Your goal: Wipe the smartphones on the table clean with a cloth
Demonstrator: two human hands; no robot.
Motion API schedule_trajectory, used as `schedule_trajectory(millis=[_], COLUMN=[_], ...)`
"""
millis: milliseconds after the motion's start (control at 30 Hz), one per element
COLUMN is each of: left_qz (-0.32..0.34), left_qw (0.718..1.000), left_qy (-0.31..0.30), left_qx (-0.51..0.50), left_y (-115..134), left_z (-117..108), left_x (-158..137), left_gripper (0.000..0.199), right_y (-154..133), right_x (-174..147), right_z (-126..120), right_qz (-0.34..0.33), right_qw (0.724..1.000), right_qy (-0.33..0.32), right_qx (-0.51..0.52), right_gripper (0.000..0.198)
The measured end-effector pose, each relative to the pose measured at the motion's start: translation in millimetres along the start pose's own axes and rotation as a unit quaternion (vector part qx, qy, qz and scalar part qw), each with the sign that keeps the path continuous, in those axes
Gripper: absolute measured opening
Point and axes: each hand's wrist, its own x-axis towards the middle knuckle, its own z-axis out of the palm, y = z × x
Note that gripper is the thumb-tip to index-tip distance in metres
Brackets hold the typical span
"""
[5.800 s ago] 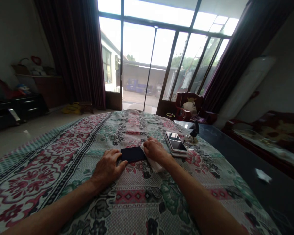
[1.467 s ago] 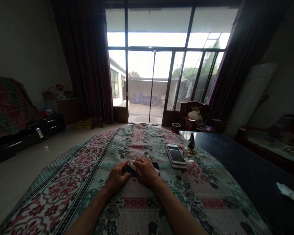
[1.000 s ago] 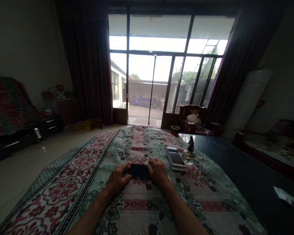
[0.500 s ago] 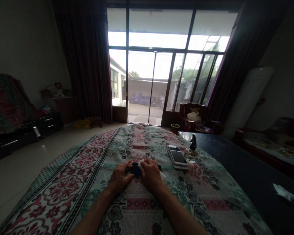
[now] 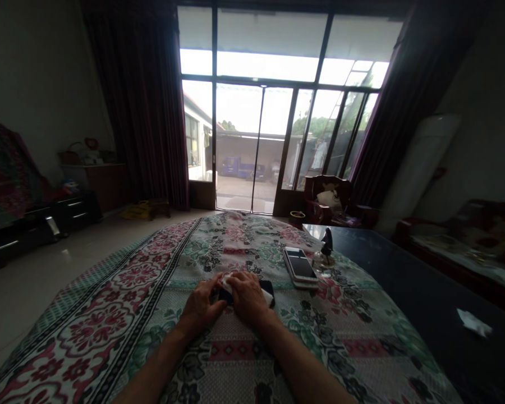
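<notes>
A dark phone (image 5: 270, 288) lies lengthwise on the patterned cloth, mostly covered by my hands. My left hand (image 5: 202, 304) grips its left end, fingers at the far edge and thumb at the near edge. My right hand (image 5: 247, 295) is closed on a white tissue (image 5: 268, 298) and presses it on the phone's surface close to my left fingers. Some of the tissue sticks out by the right palm, over the phone's right part. Beyond, to the right, a white-framed device with a dark screen (image 5: 302, 264) rests on another flat item.
A clear spray bottle with a black head (image 5: 327, 247) stands right of the device. Floral cloth (image 5: 252, 365) covers the surface under my hands. A crumpled tissue (image 5: 474, 322) lies on the dark table (image 5: 408, 286) at right. Glass doors (image 5: 238, 146) are ahead.
My right hand has slid left along the phone with the tissue, uncovering the phone's right end. My left hand stays at the left end. The view has shifted slightly.
</notes>
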Motion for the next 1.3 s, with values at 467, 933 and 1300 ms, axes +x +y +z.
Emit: schedule_trajectory(millis=[467,933,1300], left_qz=[-0.028,-0.017,-0.026], left_qw=[0.999,0.999,1.0], left_qy=[-0.034,-0.024,-0.017], left_qx=[0.012,0.015,0.0], left_y=[7,5,5], left_z=[-5,-5,-3], left_x=[3,2,4], left_gripper=[0.064,0.062,0.065], right_y=[2,43,50], right_x=[-4,-43,-48], right_z=[-7,-43,-35], right_qz=[0.004,0.063,0.096], right_qw=[0.999,0.996,0.992], right_qy=[-0.037,-0.002,0.021], right_qx=[-0.039,-0.067,-0.084], right_gripper=[0.031,0.032,0.039])
